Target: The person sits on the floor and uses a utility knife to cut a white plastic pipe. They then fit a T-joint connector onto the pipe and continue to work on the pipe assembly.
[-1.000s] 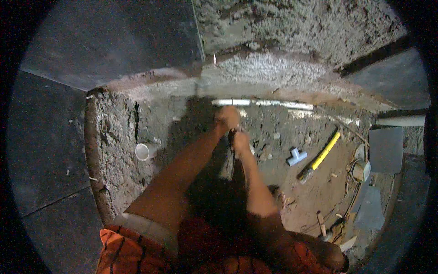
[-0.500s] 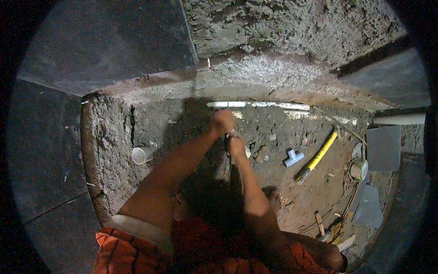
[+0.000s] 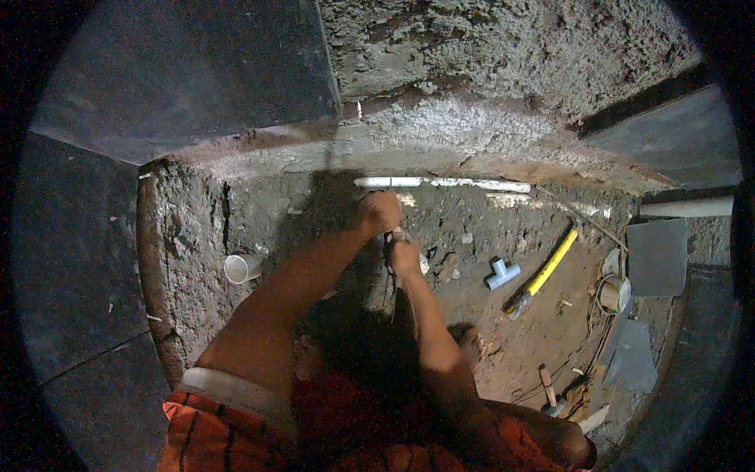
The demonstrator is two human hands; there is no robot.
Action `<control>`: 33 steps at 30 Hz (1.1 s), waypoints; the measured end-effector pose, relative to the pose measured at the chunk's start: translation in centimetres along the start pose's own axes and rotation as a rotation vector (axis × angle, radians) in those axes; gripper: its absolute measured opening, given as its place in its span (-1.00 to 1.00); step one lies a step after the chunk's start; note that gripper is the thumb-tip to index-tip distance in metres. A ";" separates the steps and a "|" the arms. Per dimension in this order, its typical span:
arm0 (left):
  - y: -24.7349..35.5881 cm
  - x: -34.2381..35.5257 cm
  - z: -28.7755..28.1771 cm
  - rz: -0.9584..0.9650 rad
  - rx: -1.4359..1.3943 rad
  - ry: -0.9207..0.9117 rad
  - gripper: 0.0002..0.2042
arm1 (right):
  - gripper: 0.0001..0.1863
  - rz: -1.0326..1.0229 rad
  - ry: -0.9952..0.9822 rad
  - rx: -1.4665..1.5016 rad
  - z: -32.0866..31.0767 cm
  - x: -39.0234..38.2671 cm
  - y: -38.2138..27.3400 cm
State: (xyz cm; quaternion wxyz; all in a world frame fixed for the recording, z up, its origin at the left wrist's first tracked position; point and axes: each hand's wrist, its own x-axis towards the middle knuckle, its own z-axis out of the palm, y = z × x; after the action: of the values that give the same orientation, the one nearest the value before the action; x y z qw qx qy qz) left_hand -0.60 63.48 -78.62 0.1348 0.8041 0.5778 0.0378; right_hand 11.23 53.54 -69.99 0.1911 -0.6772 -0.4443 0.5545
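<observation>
My left hand (image 3: 381,212) and my right hand (image 3: 405,258) are close together over the dirt floor, left farther out and right just below it. Both have their fingers curled closed around something narrow. Only a small pale bit of it shows between them, and a thin dark length hangs below my right hand, so its kind is hidden. Just beyond my left hand, a white pipe (image 3: 472,184) runs along the foot of the wall, its surface partly smeared with dirt.
To the left stands an open white pipe end (image 3: 238,270). On the right lie a blue-grey tee fitting (image 3: 502,273), a yellow rod-like tool with a dark end (image 3: 552,263), a hammer (image 3: 548,383), a round container (image 3: 613,294) and grey tile pieces (image 3: 657,257). Dark panels (image 3: 181,71) border the rough wall.
Both hands keep their closed grips with almost no movement. The whole view has shifted very slightly.
</observation>
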 end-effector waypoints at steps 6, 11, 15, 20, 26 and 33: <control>0.2 -0.5 -0.2 0.331 0.287 0.040 -0.84 | -0.41 0.092 -0.024 -0.256 1.0 1.2 1.1; 2.9 3.8 -1.2 0.321 0.230 0.131 -0.81 | -0.44 -0.160 0.156 -0.202 -0.4 3.7 5.5; -1.2 -0.6 1.5 0.190 0.214 0.046 -0.79 | -0.43 0.023 0.015 0.053 1.1 -1.1 0.8; 2.8 3.5 -1.5 0.281 0.207 0.120 -0.75 | -0.39 -0.012 0.197 -0.168 -1.2 2.9 1.8; 3.9 3.5 -0.2 0.183 0.156 0.159 -0.69 | -0.41 -0.183 0.271 -0.079 -1.8 2.7 2.9; 2.1 2.3 -2.2 0.216 0.310 0.277 -0.64 | -0.42 -0.115 0.104 0.132 -0.1 2.3 2.4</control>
State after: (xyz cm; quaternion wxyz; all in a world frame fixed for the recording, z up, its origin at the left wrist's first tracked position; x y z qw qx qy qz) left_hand 1.60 65.43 -76.21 -0.0756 0.8595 0.5002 0.0729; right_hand 12.25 54.14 -73.05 0.2897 -0.6643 -0.4345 0.5348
